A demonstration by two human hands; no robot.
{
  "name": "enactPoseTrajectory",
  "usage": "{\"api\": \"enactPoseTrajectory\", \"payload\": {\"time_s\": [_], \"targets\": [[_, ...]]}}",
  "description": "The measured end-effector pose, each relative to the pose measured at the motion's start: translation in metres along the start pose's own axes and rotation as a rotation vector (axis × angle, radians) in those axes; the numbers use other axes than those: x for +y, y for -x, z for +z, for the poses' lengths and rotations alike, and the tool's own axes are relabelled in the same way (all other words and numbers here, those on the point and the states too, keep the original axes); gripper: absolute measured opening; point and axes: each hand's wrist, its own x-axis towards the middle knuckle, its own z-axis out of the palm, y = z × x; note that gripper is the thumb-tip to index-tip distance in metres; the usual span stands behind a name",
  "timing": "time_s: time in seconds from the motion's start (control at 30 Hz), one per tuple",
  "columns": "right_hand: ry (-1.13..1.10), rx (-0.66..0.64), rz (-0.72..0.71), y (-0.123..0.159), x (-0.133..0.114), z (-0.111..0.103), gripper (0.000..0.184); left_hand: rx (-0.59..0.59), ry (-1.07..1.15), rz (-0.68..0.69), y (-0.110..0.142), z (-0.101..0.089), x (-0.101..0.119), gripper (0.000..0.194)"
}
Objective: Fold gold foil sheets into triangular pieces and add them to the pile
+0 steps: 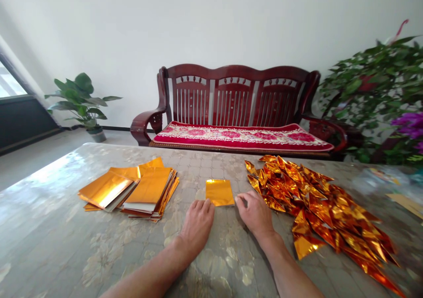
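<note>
A small square of gold foil paper (219, 192) lies on the table in front of me. My left hand (199, 221) is closed at its lower left corner, fingers curled and the thumb hidden beneath. At the lower right corner, my right hand (255, 212) has thumb and forefinger pinched on the edge. To the left lies a loose stack of gold foil sheets (148, 185), some showing pale undersides. A large heap of folded gold foil pieces (307, 196), pointed and shiny, spreads out on the right, close beside my right hand.
The table (102, 245) wears a grey flower-patterned cover. Clear plastic bags (380, 179) and a flat tan piece (406, 206) sit at its right side. Beyond stands a dark red wooden bench (234, 102) with a red patterned cushion (244, 137). Potted plants (84, 100) flank it.
</note>
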Motion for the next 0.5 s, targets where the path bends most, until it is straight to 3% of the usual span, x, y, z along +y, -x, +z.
{"api": "enactPoseTrajectory", "payload": {"time_s": [0.1,0.3,0.5], "targets": [[0.031,-0.003,-0.002,-0.001,-0.005,0.003,0.024,-0.008,0.017,-0.019,-0.001,0.0,0.002,0.023],[0.095,-0.003,0.014,-0.001,-0.016,0.007,0.008,-0.016,0.05,-0.012,-0.002,0.002,0.004,0.024],[-0.307,0.004,0.109,-0.003,-0.015,0.012,0.01,0.032,0.152,0.001,-0.006,0.006,0.004,0.021]]}}
